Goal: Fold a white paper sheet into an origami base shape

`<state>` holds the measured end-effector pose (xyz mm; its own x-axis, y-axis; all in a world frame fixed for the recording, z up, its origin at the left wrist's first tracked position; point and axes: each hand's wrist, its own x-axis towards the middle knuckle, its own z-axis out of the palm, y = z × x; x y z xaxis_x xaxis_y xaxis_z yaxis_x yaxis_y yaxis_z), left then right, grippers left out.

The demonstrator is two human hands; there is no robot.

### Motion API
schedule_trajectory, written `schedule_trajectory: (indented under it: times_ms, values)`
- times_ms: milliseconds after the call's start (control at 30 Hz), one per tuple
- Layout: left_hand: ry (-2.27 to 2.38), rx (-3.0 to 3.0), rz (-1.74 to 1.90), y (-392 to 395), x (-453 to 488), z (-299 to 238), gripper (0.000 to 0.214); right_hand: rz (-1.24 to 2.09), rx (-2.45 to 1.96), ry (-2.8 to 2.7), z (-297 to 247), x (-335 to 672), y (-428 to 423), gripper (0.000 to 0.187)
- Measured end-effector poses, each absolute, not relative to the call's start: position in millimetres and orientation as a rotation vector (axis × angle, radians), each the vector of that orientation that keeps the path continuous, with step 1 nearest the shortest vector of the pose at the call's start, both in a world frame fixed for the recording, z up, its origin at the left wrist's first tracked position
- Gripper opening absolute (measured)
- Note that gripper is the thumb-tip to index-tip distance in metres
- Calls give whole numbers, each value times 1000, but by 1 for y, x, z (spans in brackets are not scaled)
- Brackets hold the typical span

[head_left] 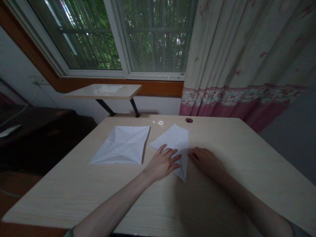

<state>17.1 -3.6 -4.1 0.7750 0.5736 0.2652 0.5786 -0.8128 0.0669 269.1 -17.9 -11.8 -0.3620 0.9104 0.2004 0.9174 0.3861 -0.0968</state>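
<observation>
A folded sheet of white paper (176,136) lies on the desk in front of me, with one pointed corner toward me and another to the left. My left hand (164,161) rests on its lower left part, fingers spread and flat. At the right edge of the paper is my right hand (203,159), its fingers curled, with the fingertips at or just beside that edge. Whether they pinch the paper is hard to make out. To the left lies a second white paper sheet (125,144), roughly square and creased, touched by neither hand.
The pale wooden desk (123,197) carries a raised shelf (84,90) at its back left, with crumpled white paper (108,89) on top. A round cable hole (189,120) sits near the back edge. Behind are a window (155,42) and a floral curtain (234,65).
</observation>
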Motion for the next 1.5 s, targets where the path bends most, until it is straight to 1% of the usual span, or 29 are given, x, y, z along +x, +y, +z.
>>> schedule_trajectory:
  times_ms: [200,567,1000,1367,1500]
  values:
    - [-962,-2948,-448,-4,17,-4,41,-12,-1584,-2418,-15,271,-17,26]
    - [-968,-2951,-422,-4,17,-2,41,92,-1487,-2441,-14,271,-17,20]
    - [-988,-2975,-417,-5,16,-1,37,238,-1453,-2525,7,262,-26,16]
    - [-1016,-2988,-432,-5,16,0,37,414,-1318,-2524,0,263,-27,17]
    - [-1014,-2991,-430,-6,16,2,37,429,-1290,-2532,0,261,-30,17]
